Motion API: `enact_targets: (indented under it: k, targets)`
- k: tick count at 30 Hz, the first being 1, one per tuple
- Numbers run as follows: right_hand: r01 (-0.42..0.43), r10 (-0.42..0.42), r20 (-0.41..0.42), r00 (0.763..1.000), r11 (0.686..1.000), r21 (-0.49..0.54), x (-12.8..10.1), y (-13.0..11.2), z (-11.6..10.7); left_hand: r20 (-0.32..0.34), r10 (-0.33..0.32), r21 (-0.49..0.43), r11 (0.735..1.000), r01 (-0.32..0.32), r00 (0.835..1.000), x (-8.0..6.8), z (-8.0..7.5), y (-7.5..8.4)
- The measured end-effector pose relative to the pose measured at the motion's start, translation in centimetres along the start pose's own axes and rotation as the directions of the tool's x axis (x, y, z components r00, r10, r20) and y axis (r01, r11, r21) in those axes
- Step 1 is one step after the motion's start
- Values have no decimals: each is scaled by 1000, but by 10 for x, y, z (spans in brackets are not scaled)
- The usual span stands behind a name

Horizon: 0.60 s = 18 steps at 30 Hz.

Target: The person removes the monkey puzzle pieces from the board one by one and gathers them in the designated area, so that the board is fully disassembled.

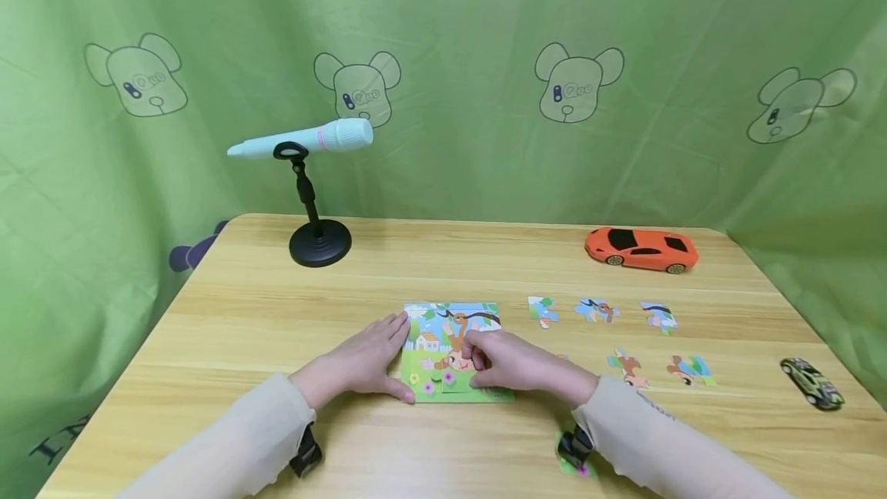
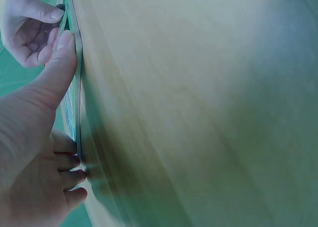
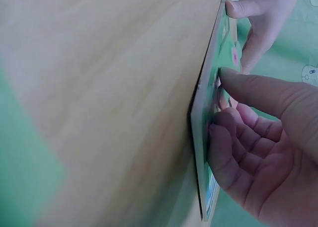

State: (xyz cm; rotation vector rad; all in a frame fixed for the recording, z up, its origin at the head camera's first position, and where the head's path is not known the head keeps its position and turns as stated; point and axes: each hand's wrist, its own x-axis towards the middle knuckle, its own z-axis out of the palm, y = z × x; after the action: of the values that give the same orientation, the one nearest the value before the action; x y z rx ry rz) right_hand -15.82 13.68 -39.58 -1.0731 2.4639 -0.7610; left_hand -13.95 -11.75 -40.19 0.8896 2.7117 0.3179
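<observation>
Microphone stand (image 1: 319,241): stands at the far left of the table (image 1: 277,422), holding a pale blue pen-shaped device (image 1: 305,140); well apart from the hands.

Left hand (image 1: 360,364): lies flat against the left edge of the puzzle board (image 1: 443,391), fingers (image 2: 67,162) straight and close together, thumb (image 2: 59,63) stretched along the near edge. It steadies the board and pinches nothing.

Puzzle board: a thin, flat picture tray lying in the middle of the table between both hands. It looks light and stiff, likely to slide on the smooth wood unless it is held at the rim, and best gripped by its edges.

Puzzle piece (image 1: 457,360): a small flat card shape on the board under the right fingertips. It is probably very light and easy to bend or skew, so best pressed from above or nipped at its sides.

Right hand (image 1: 509,364): rests on the board's right half, fingers (image 3: 233,152) curled with the tips pressing the piece down, thumb (image 3: 258,90) laid over the board's face.

Loose pieces (image 1: 596,310): spread in two rows to the right of the board, apart from each other.

Orange toy car (image 1: 640,249): at the far right edge of the table.

Green toy car (image 1: 812,383): near the right edge, well apart from the hands.
</observation>
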Motion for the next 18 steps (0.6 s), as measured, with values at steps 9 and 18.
enact_targets:
  k: [9, 18]
  targets:
    - [-9, 13, -19, 1000, 980, 198, -1, 3, -3, 1, 2, 5, 1000, -3, 1000, 0, 1, 0]
    - [-79, 61, 59, 996, 919, 385, -4, 4, -10, -1, 8, 6, 1000, -8, 1000, 0, 1, -1]
